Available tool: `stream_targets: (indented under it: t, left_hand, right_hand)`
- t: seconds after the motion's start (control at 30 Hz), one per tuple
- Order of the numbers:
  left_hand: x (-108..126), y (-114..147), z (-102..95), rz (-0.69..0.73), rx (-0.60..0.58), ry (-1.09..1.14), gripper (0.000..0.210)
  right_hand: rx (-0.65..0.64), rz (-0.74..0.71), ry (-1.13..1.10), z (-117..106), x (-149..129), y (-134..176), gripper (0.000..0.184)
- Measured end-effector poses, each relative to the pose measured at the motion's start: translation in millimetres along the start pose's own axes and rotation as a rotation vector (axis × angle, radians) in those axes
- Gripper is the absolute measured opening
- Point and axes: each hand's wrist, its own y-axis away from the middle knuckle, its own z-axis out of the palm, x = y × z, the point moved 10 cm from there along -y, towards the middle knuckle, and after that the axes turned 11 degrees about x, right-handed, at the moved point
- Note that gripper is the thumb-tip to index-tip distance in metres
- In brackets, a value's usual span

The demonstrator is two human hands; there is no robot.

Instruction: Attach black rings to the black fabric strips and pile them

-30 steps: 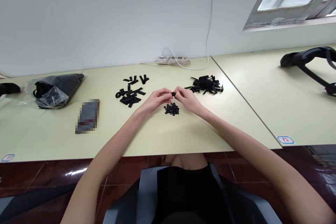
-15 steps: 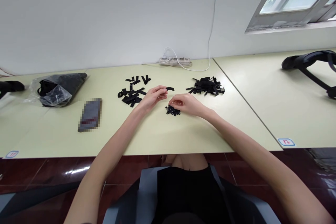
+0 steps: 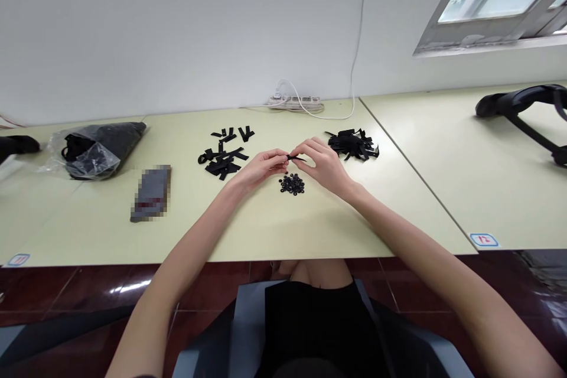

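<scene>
My left hand (image 3: 266, 165) pinches one end of a short black strap (image 3: 296, 158). From the other side, the fingers of my right hand (image 3: 319, 159) are closed at the same strap, above the table. Whether a small ring is also between the right fingertips is too small to tell. Just below both hands lies a pile of small black rings (image 3: 292, 185). Left of my left hand are loose black strap pieces (image 3: 224, 162), spread in a few groups. Behind my right hand sits a denser heap of black straps (image 3: 352, 144).
A white power strip (image 3: 295, 104) with a cable rests against the wall. At left are a clear plastic bag (image 3: 104, 150) with black material and a blurred grey object (image 3: 151, 193). A black strapped device (image 3: 520, 109) stands on the right-hand table.
My right hand has moved up from the ring pile to the strap in my left hand. The left hand has shifted slightly right and down, and the ring pile is now uncovered.
</scene>
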Motion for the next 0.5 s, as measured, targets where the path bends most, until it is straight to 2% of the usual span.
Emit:
stream_targets:
  t: [0.13, 0.27, 0.33, 0.4, 0.5]
  left_hand:
    - [3, -3, -13.6, 0.046, 0.066, -0.129, 0.034]
    - [12, -1, -15.3, 0.215, 0.081, -0.495, 0.021]
    - [13, 1, -12.5, 0.28, 0.078, -0.609, 0.02]
    - [11, 1, -9.7, 0.308, 0.06, -0.646, 0.021]
    - [8, 0, -11.1, 0.328, 0.058, -0.667, 0.024]
  right_hand:
    - [-0.08, -0.001, -0.009, 5, 4, 2, 0.016]
    - [-0.278, -0.062, -0.072, 24, 1, 11, 0.016]
    - [-0.343, -0.095, -0.088, 31, -3, 15, 0.017]
    - [-0.359, -0.092, -0.077, 33, -4, 16, 0.017]
    - [-0.307, -0.01, -0.036, 28, 2, 13, 0.015]
